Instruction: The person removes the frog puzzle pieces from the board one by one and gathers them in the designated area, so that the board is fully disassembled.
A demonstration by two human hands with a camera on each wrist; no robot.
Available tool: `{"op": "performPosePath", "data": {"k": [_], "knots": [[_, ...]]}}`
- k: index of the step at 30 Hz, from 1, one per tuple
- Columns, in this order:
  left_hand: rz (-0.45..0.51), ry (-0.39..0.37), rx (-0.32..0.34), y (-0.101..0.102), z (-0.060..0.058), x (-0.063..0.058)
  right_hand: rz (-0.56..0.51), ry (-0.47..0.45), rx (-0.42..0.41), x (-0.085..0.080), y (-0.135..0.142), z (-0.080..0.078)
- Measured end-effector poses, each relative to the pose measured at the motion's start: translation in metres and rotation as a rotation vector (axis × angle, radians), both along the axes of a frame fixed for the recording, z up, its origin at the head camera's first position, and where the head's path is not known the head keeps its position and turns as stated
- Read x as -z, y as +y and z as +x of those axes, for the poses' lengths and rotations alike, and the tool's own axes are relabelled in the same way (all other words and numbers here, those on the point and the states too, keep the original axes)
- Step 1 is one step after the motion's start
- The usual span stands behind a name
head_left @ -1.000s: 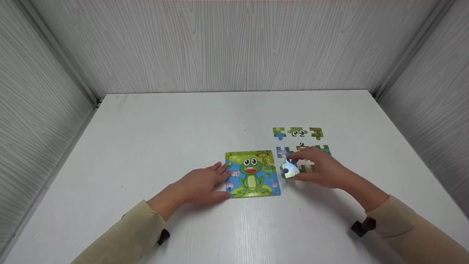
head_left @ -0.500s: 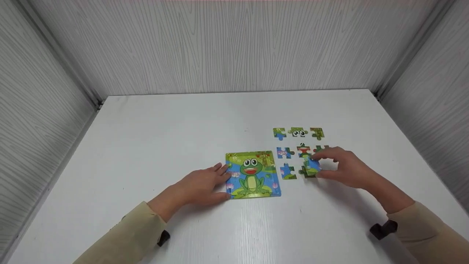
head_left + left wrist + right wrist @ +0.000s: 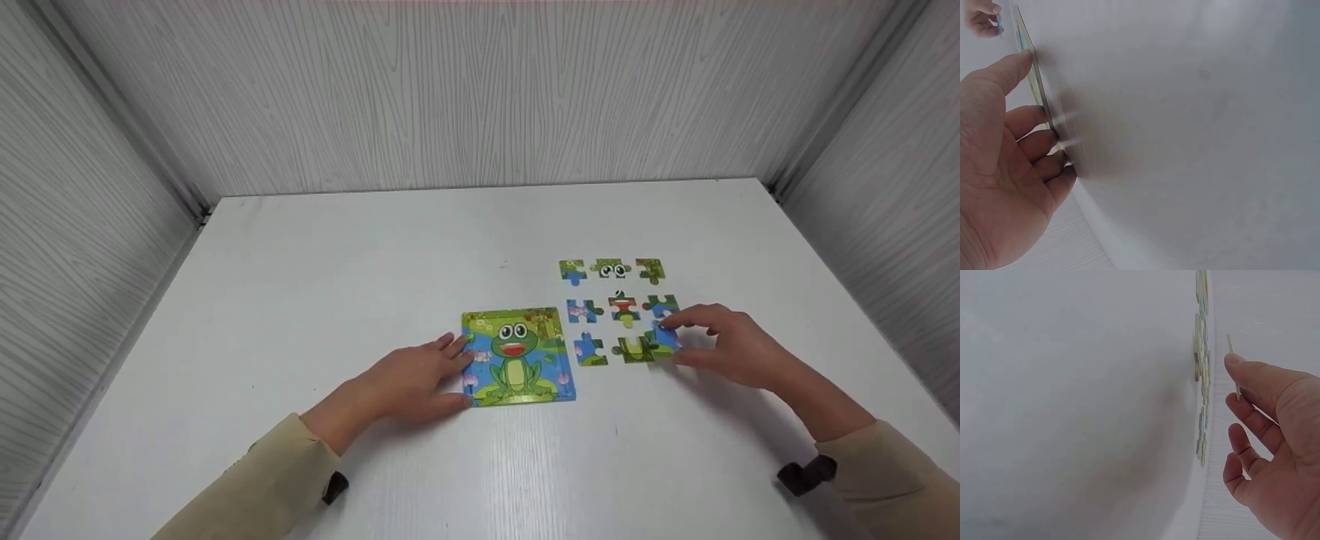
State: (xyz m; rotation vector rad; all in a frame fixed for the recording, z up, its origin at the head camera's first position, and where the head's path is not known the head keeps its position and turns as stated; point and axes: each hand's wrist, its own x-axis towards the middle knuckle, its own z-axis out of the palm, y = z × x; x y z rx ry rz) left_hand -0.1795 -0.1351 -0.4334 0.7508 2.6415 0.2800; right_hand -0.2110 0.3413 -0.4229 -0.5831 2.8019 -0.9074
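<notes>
Flat on the white table lies a square frog puzzle board [image 3: 517,356], picture side up. My left hand [image 3: 416,379] rests along its left edge, thumb and fingers spread and touching the rim. In the left wrist view the fingertips of that hand [image 3: 1019,152] meet the thin edge of the board. My right hand [image 3: 727,345] pinches a blue and green puzzle piece [image 3: 664,341] between thumb and forefinger. Seen edge-on in the right wrist view, the piece [image 3: 1230,343] stands clear above the table. It overlaps the frog-belly piece [image 3: 634,348] in the head view.
Loose puzzle pieces lie in rows right of the board, among them a piece with eyes [image 3: 611,269], a red-mouth piece [image 3: 622,309] and a lower-left piece [image 3: 591,350]. Wood-grain panels [image 3: 480,90] enclose the table [image 3: 360,262] at the back and sides.
My right hand has carried the pinched puzzle piece rightward, from beside the board to the right end of the bottom row. The left hand and the board have stayed in place.
</notes>
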Motion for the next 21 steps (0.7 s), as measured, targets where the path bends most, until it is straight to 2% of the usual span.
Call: {"op": "performPosePath", "data": {"k": [8,16,21], "knots": [[0.012,0.006,0.004,0.0,0.001,-0.001,0.035,-0.006,0.029,0.006,0.006,0.001],[0.013,-0.004,-0.002,0.0,0.0,-0.001,0.058,-0.059,0.067,0.01,0.012,-0.001],[0.012,-0.002,-0.004,0.0,0.0,0.0,0.05,-0.05,0.072,0.012,0.017,-0.002]]}}
